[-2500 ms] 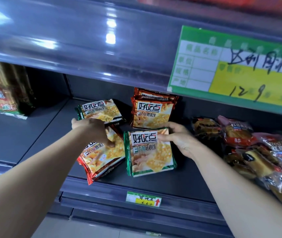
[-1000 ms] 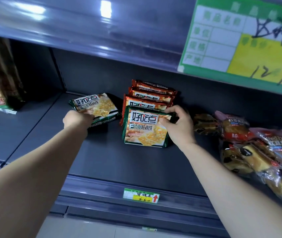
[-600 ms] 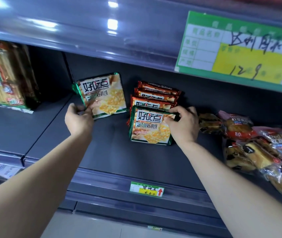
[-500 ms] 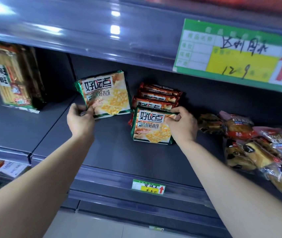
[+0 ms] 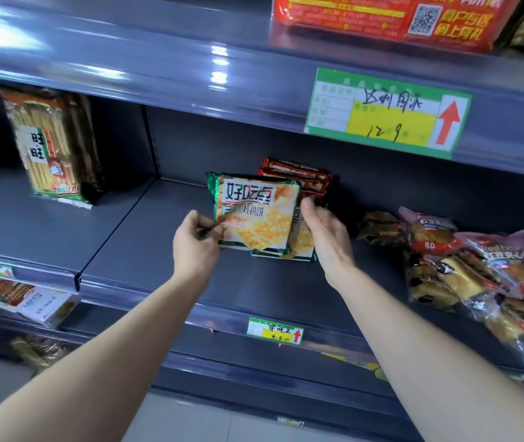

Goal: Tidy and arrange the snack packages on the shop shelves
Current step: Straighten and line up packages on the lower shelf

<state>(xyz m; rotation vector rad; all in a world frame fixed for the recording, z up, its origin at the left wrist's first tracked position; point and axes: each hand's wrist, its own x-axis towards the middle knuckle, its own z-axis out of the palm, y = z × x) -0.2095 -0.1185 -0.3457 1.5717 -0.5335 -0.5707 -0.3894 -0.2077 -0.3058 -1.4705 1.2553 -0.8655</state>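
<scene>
At the middle of the grey shelf (image 5: 146, 250), I am holding the green-edged cracker packet (image 5: 256, 212) upright, its printed face turned towards me and its bottom edge close over the shelf board. My left hand (image 5: 195, 247) is pinching the packet's lower left corner between thumb and fingers. My right hand (image 5: 327, 234) is lying open at the packet's right edge, fingers fairly straight and loosely together, the forefinger touching that edge; whether the palm is also pressing on the pack behind, I cannot tell. Just behind the raised packet, a second green packet (image 5: 302, 247) is leaning against a stack of red-brown packets (image 5: 299, 177) sitting at the far side of the shelf, near the back wall. Off to the right, well apart from my hands, bags of bread rolls (image 5: 477, 275) are lying in a loose heap. Far to the left, a tall bag of rice crackers (image 5: 53, 148) is standing on the neighbouring board. A small price tag (image 5: 275, 331) is sitting on the near rail below my hands, and a larger price tag (image 5: 385, 113) is hanging on the rail above.
</scene>
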